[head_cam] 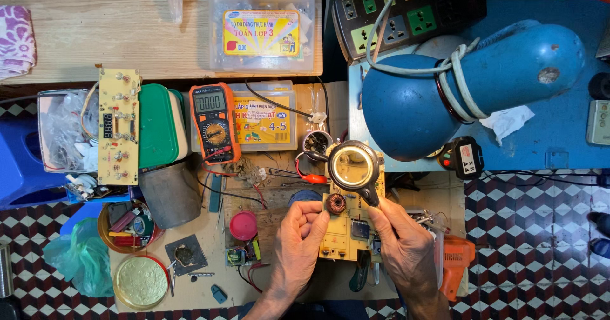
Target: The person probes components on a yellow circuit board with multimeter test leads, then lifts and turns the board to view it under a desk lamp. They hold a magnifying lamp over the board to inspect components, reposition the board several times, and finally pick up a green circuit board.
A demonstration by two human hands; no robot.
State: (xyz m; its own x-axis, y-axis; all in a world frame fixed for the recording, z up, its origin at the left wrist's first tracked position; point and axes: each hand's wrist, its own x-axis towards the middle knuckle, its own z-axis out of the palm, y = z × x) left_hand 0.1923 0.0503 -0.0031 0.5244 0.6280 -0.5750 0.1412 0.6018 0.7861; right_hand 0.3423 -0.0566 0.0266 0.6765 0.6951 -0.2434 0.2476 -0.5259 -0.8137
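Seen from above, a cluttered electronics workbench. The person's left hand [297, 231] grips the left edge of a pale yellow printed circuit board [343, 231], thumb and fingers closed on it, holding it low in the middle of the bench. A copper-wound ring coil [335, 204] sits on the board just beside the left fingertips. The right hand [400, 240] is closed around the dark handle of a round black-rimmed magnifying glass [354, 165], held tilted over the board's upper end.

To the right, a large blue desk lamp [470, 79], wound with white cord, hangs over the bench. Above it lies a black power strip [406, 15] with coloured sockets. To the left stands an orange and black digital multimeter [214, 122], beside a green-lidded box [157, 126] and a second long yellow circuit board [118, 126]. A red crocodile clip [312, 179] lies just left of the magnifying glass.
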